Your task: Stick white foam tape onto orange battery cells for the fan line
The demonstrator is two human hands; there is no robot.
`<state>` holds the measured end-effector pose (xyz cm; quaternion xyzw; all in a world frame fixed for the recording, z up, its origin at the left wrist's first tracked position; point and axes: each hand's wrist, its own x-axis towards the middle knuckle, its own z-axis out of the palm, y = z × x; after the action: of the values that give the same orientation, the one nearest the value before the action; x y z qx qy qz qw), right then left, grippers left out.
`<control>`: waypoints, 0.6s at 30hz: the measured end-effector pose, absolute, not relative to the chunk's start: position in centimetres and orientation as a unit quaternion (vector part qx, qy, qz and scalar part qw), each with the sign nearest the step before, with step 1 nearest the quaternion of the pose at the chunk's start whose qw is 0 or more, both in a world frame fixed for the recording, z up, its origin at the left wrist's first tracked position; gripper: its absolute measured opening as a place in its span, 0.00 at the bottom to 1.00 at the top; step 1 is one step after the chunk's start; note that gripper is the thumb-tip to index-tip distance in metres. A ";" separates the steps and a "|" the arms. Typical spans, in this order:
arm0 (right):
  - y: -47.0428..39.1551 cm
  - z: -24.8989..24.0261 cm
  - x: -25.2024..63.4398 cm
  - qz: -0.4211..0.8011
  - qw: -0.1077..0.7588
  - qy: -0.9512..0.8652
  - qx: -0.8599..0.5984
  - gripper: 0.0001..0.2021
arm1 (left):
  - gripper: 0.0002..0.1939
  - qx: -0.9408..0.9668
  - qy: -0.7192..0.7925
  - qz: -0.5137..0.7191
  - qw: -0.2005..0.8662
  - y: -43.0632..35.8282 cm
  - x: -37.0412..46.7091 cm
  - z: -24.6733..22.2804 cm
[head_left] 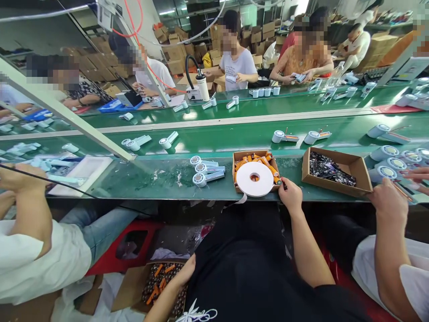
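Note:
My right hand (291, 195) is at the bench edge, its fingers closed at the right corner of a small cardboard box (237, 157) of orange cylinders (272, 163); a small dark-tipped piece shows at the fingertips. A white tape roll (246, 180) lies on top of that box, its loose end hanging at the front. Down by my left side is my left hand (188, 269), beside an open carton (134, 286) of dark round pieces and orange cylinders; its fingers are mostly hidden. Several light-blue fan-like units (200, 180) lie left of the small box.
A cardboard box (363, 181) of dark parts stands right of my hand. Co-workers' hands (390, 197) are at the far right and left. Behind runs a green conveyor (221, 138) with more blue units. A slanted metal post (83, 125) crosses the left; people sit opposite.

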<state>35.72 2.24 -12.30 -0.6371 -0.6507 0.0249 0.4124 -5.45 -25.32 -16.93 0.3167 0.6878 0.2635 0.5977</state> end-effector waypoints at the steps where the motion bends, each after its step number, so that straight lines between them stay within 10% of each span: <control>1: 2.2 -12.4 35.7 0.026 0.412 -0.650 -0.638 0.18 | 0.39 0.332 0.687 0.254 0.594 -25.2 -5.2 -17.0; 8: 2.2 -12.8 35.9 0.042 0.413 -0.652 -0.635 0.16 | 0.12 0.523 0.705 0.022 0.479 -19.2 -6.5 -14.3; 14: 2.1 -12.6 35.7 0.060 0.427 -0.641 -0.635 0.15 | 0.23 0.850 0.463 0.178 0.179 -3.9 -0.1 -4.2; 18: 2.2 -12.2 35.8 0.079 0.448 -0.632 -0.628 0.14 | 0.44 0.952 0.273 0.074 0.113 4.2 5.6 0.8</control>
<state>35.84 2.17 -12.21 -0.6278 -0.6315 0.0792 0.4480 5.65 4.20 0.80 0.9524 0.2734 0.0737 0.1130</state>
